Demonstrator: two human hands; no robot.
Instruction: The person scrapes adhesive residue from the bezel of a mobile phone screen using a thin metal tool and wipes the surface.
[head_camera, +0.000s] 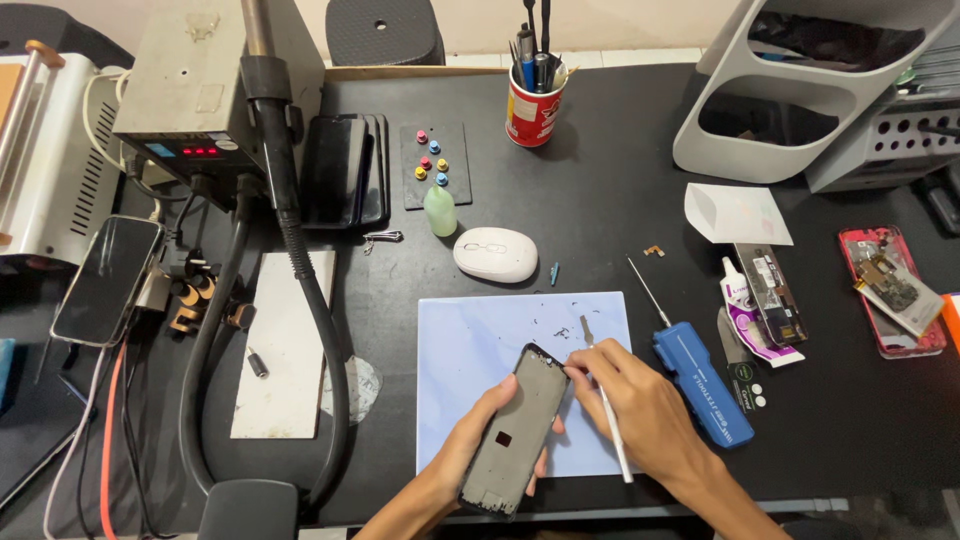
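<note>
My left hand (472, 440) holds a grey phone frame panel (515, 430) by its edges, tilted over a pale blue work mat (480, 340). My right hand (640, 405) grips a thin white-handled tool (612, 430) like a pen; its metal tip sits near the panel's upper right edge. Small dark scraps lie on the mat above the panel.
A blue electric screwdriver (700, 385) lies right of the mat, beside glue tubes (745, 310) and an opened red phone (890, 290). A white mouse (496, 253), green bottle (439, 210), red pen cup (533, 110), hot-air station (205, 90) with black hose (300, 270), and phones at left (105, 280).
</note>
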